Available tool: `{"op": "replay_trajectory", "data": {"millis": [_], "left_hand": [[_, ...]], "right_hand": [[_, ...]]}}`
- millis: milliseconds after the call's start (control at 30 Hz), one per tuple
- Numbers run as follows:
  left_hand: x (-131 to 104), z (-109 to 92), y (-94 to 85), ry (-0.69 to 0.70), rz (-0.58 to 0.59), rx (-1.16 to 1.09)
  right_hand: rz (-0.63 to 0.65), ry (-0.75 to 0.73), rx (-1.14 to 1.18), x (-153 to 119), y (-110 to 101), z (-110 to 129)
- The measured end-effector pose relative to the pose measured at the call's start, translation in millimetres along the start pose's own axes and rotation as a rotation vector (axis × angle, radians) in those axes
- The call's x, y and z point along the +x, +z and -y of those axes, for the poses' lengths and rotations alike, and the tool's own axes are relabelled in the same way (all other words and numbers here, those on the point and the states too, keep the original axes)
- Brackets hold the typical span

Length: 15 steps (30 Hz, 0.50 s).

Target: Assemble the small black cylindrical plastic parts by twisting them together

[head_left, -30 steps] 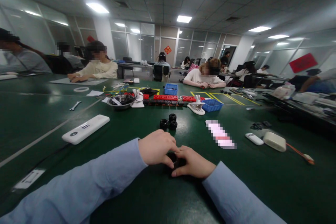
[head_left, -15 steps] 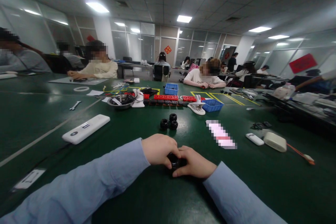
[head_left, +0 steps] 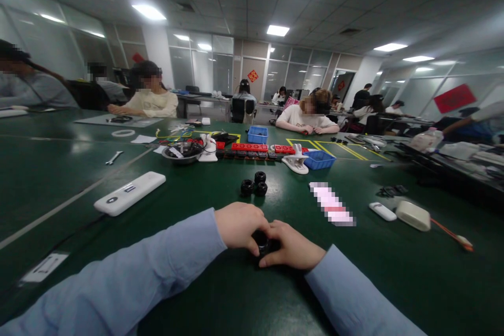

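Note:
Both hands close around a small black wheel (head_left: 263, 245) low over the green tabletop, near the middle of the view. From the left, my left hand (head_left: 241, 224) curls over it with thumb and fingers. On the other side my right hand (head_left: 292, 244) grips it, thumb toward me and fingertips meeting the left ones. Much of this wheel is covered by my fingers. Just beyond my hands several similar black wheels (head_left: 247, 187) stand in a tight cluster on the table.
A white power bank (head_left: 130, 193) lies left, a wrench (head_left: 114, 158) behind it. Across the table are a metal bowl (head_left: 182, 158), red blocks (head_left: 249, 147), a white clamp (head_left: 296, 160) and a blue basket (head_left: 319, 160). Right are a pixelated phone-like object (head_left: 331, 205) and a beige case (head_left: 413, 215). Co-workers sit opposite.
My hands keep their hold on the wheel with hardly any movement. The whole view has shifted very slightly.

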State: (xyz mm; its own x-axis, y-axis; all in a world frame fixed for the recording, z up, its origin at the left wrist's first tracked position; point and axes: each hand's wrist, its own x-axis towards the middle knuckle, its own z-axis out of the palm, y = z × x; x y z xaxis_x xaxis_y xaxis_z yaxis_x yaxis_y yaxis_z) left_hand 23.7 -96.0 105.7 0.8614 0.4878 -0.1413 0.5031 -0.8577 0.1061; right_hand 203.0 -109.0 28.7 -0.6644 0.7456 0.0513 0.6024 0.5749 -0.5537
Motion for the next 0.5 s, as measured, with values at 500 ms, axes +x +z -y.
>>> {"op": "replay_trajectory", "data": {"millis": [500], "left_hand": [[-0.8,-17.5,2.0,-0.2,-0.013,0.06]], "right_hand": [[-0.004,0.012,-0.015,1.5,1.0,0.3]]}}
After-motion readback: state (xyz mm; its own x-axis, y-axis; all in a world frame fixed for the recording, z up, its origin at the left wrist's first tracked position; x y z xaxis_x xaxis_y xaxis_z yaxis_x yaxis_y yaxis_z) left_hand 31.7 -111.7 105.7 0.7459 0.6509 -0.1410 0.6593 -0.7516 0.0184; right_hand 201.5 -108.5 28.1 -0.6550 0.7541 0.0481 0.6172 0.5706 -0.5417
